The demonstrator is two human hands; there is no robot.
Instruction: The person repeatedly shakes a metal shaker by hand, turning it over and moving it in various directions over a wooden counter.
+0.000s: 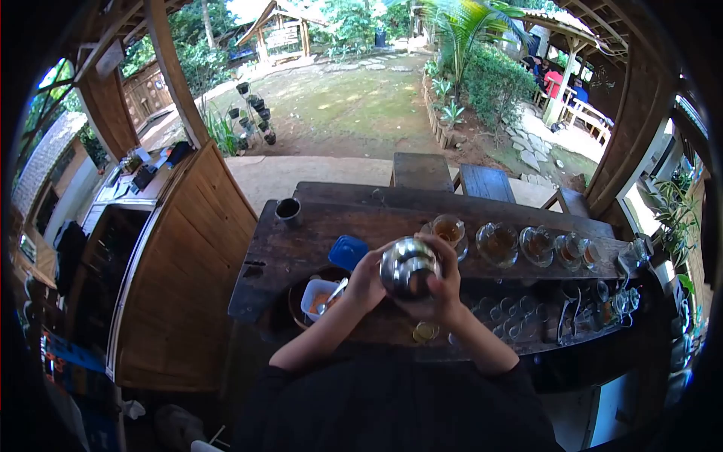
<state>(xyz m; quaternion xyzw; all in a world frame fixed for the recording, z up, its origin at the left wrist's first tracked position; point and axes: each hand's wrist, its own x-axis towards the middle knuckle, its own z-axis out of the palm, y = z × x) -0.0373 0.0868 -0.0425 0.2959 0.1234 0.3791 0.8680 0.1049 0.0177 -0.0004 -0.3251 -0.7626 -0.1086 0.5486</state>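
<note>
A shiny, rounded metal vessel (409, 269), seen from its end and resembling a cocktail shaker, is held above the dark wooden counter. My left hand (367, 280) is wrapped against its left side. On the other side, my right hand (446, 277) grips it with the fingers over the top edge. Just beyond, a glass cup of amber drink (449, 228) stands on a glass saucer. Left of my hands are a blue lid (348, 252) and a white tub (318, 300) holding orange-brown contents and a spoon (332, 297).
Several glass cups on saucers (497, 245) line the right of the counter (339, 215). Small glasses (512, 310) fill a lower shelf. A dark cup (288, 212) stands at the back left. Wooden stools (486, 184) are beyond, and a wooden cabinet (181, 279) stands left.
</note>
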